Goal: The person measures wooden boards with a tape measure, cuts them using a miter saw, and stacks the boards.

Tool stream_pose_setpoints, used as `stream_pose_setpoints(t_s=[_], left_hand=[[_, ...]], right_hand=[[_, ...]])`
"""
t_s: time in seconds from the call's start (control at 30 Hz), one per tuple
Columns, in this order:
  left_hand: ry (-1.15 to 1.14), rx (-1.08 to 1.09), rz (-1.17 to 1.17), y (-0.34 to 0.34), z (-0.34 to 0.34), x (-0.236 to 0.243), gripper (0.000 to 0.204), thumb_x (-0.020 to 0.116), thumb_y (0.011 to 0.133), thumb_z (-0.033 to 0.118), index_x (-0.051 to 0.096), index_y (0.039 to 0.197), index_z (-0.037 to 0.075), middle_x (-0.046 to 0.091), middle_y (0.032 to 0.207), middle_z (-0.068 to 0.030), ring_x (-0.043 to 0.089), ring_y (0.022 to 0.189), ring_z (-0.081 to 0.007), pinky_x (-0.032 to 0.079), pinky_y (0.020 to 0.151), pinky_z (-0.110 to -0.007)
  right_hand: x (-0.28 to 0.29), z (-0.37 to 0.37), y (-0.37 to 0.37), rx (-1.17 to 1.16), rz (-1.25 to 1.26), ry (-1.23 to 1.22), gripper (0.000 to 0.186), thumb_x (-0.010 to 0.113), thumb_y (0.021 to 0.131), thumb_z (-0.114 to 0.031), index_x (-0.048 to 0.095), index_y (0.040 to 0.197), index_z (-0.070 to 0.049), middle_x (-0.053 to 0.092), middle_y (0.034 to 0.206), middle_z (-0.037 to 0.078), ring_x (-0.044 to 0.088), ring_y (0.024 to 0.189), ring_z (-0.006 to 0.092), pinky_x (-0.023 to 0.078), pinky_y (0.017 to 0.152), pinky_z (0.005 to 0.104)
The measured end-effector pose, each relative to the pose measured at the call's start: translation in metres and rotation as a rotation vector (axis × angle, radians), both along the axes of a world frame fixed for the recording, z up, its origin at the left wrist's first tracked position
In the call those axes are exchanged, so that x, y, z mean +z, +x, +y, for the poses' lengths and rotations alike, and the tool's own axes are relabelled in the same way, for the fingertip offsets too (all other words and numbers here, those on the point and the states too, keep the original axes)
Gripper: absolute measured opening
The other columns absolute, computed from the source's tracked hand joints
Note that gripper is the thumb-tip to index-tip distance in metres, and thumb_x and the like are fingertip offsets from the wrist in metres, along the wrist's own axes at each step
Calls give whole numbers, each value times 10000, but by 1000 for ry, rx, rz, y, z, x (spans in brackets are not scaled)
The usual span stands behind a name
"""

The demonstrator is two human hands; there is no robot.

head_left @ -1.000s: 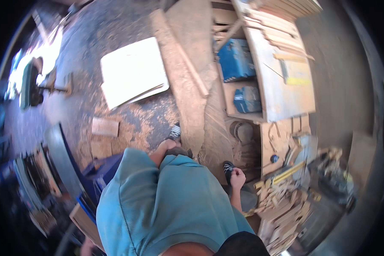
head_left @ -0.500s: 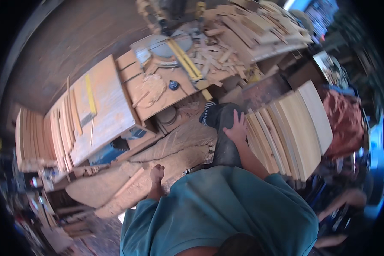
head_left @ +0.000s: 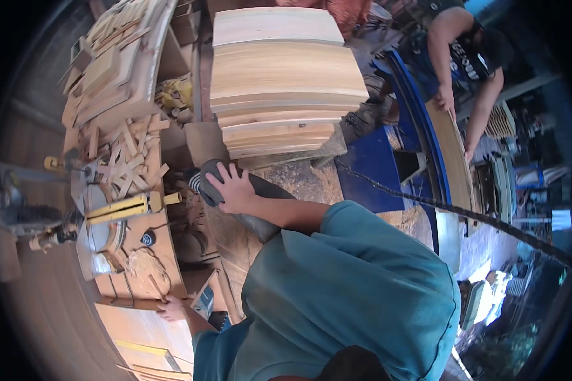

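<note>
My right hand (head_left: pixel 233 188) lies spread on my raised knee (head_left: pixel 211 173) in dark trousers, holding nothing. Low on the left, my left hand (head_left: pixel 171 309) rests at the edge of the wooden workbench (head_left: pixel 165 238), its fingers stretched out over the top. Close to its fingertips is a thin wooden stick (head_left: pixel 156 286), lying by a heap of sawdust (head_left: pixel 147 267). Beyond the heap stands a miter saw (head_left: pixel 98 219) with a yellow bar (head_left: pixel 117 208). A small dark round object (head_left: pixel 148 239) sits on the bench between saw and edge.
Straight ahead is a large stack of planks (head_left: pixel 286 70). Wood offcuts (head_left: pixel 130 152) cover the bench beyond the saw. At the right, a co-worker's hands (head_left: pixel 445 98) hold a board (head_left: pixel 450 143) at a blue machine (head_left: pixel 419 114). A dark cable (head_left: pixel 476 219) crosses the right side.
My view and body have turned right, so the plank stack is now ahead and the co-worker shows. My left hand has moved onto the bench edge; my right stays on my knee.
</note>
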State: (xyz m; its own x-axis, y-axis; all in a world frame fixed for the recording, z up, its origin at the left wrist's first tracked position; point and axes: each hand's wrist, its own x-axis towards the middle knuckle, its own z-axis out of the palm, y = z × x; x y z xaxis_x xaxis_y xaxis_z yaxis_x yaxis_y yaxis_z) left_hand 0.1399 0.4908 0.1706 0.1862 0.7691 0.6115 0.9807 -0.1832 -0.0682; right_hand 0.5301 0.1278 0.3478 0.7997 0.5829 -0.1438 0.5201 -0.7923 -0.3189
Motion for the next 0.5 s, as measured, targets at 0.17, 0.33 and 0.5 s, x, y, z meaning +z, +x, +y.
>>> stream_pose_setpoints(t_s=[0.17,0.33,0.5], left_hand=[[-243,34,114,-16,-5,18,654,590,891,545,578,1406,141,594,1394,-136,617,1215,-360,501,976,-517],[-339,66,250,-15,-21,39,686,592,890,511,500,1480,174,520,1488,-68,552,1306,-331,461,1022,-509],[-287,8,168,-15,-16,30,628,590,882,484,559,1421,164,537,1457,-117,562,1278,-357,459,1015,-529]], right_hand=[[0,8,-18,-17,0,-12,972,769,801,-426,298,1630,-235,228,1666,245,299,1461,484,357,1022,708],[0,3,-40,-22,-1,12,968,771,812,-428,296,1633,-232,226,1672,253,308,1460,490,363,1013,724],[-6,-18,-52,-59,27,-28,1023,806,795,-435,266,1645,-255,210,1680,251,303,1472,499,369,1016,737]])
